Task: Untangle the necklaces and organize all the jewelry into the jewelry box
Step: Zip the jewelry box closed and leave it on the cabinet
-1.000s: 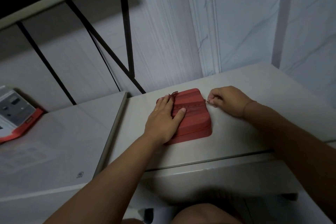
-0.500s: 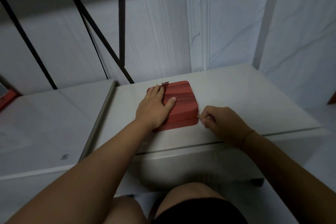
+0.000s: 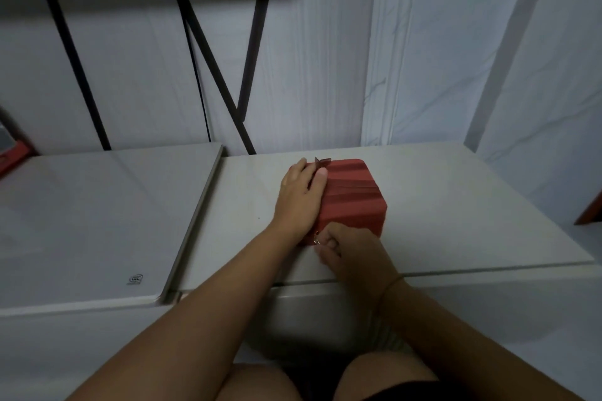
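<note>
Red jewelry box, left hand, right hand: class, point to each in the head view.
jewelry box (image 3: 353, 192): head view, ribbed lid.
left hand (image 3: 298, 197): head view, back of hand.
right hand (image 3: 355, 254): head view, back of hand, pinching zipper pull (image 3: 316, 241).

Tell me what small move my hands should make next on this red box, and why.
Probably draw the small metal pull on around the near corner of the red box. The right hand pinches that pull at the near edge, the left hand lies flat on top of the box, steadying it, and the box is closed, so no jewelry can go in yet.
</note>
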A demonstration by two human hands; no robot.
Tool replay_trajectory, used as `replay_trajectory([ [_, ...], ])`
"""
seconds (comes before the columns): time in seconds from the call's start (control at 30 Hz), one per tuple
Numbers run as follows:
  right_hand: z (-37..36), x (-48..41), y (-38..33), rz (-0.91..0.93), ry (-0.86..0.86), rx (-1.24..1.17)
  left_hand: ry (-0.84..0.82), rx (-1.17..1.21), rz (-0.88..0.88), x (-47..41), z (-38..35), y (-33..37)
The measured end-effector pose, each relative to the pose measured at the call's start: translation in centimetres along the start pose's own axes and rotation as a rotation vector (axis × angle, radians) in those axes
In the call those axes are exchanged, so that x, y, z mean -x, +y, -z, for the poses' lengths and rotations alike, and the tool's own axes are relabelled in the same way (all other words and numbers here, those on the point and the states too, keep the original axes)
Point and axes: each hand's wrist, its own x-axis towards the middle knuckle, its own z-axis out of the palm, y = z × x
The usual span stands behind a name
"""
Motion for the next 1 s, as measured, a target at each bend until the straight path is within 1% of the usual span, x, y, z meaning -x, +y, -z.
replay_trajectory([
  [0.07,-1.0,-0.4,-1.0,-0.015,-0.016,-0.004,-0.032,0.143,0.038,0.0,0.1,-0.4],
  [0.17,-1.8,-0.9,-1.7,-0.047,-0.013,-0.035,-0.059,0.282,0.058,-0.2,0.6,-1.1],
  [0.3,-0.9,-0.9,-1.5,-0.022,-0.073,-0.049,-0.09,0.386,0.047,2.0,1.7,-2.0],
  [0.33,-0.4,-0.8,-1.5,0.022,-0.034,-0.035,-0.084,0.404,0.049,3.0,1.9,-2.5],
  [0.37,0.2,-0.7,-1.4,0.081,0.044,-0.016,-0.064,0.406,0.039,3.9,2.2,-3.1],
  [0.43,1.6,-0.7,-1.1,0.162,0.196,0.023,-0.015,0.343,0.02,5.7,2.8,-4.2],
  [0.53,2.8,-1.3,-0.6,0.165,0.305,0.065,0.02,0.175,0.024,7.2,2.9,-5.1],
  [0.63,2.8,-2.0,0.3,0.094,0.336,0.151,0.048,-0.11,0.053,7.4,2.1,-5.5],
  [0.7,2.2,-2.0,0.9,0.044,0.321,0.248,0.083,-0.243,0.058,7.4,1.8,-5.5],
  [0.83,1.0,-1.8,1.5,-0.027,0.216,0.355,0.171,-0.302,0.041,7.1,1.1,-5.5],
  [0.9,0.6,-1.8,1.7,-0.018,0.219,0.412,0.206,-0.278,0.035,7.0,0.9,-5.4],
  [1.0,0.5,-1.8,1.9,-0.014,0.225,0.434,0.231,-0.187,0.003,7.3,0.7,-5.2],
])
